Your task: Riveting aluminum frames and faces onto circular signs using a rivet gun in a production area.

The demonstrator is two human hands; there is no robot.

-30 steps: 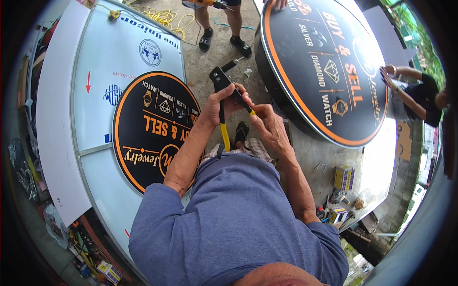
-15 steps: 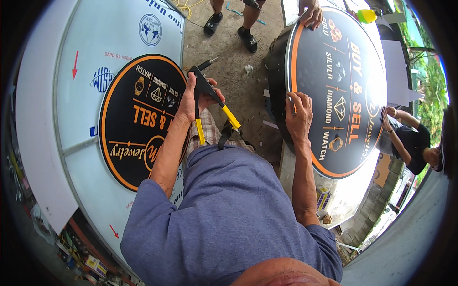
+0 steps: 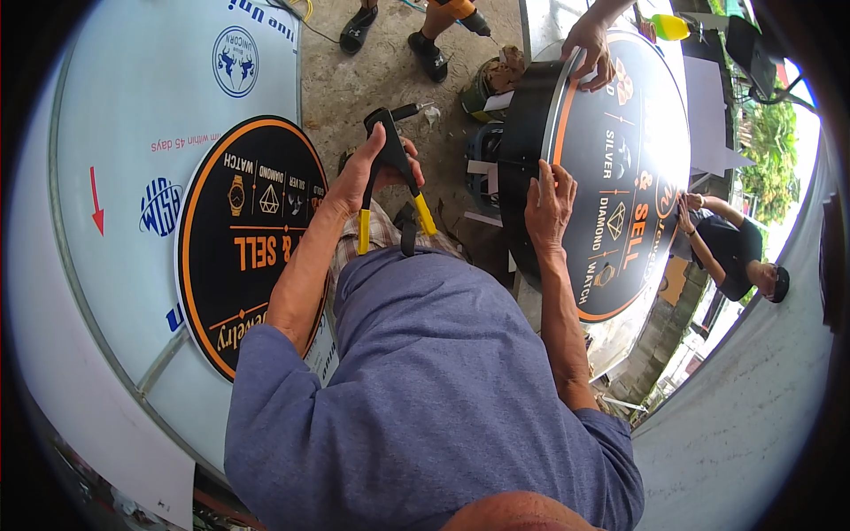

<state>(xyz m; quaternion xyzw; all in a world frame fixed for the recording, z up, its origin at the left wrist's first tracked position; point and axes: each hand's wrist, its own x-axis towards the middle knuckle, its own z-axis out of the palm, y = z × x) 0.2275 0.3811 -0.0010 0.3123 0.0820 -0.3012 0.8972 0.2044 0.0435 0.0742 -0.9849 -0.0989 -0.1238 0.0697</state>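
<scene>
- Left grip (image 3: pixel 370 173) closed, thumb pointing forward, fingers curled.
- Right grip (image 3: pixel 549 212): fingers slightly bent.
- Left forearm (image 3: pixel 305 265) angled inward; right forearm (image 3: pixel 562 319) reaching forward.

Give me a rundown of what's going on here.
The person's left hand holds a black tool with yellow grips, its handles spread apart, while the right hand is at the rim of a thick round sign. A co-worker's hand rests on the sign's edge, and another person's hands are at its far side. A similar round sign lies on the left.
</scene>
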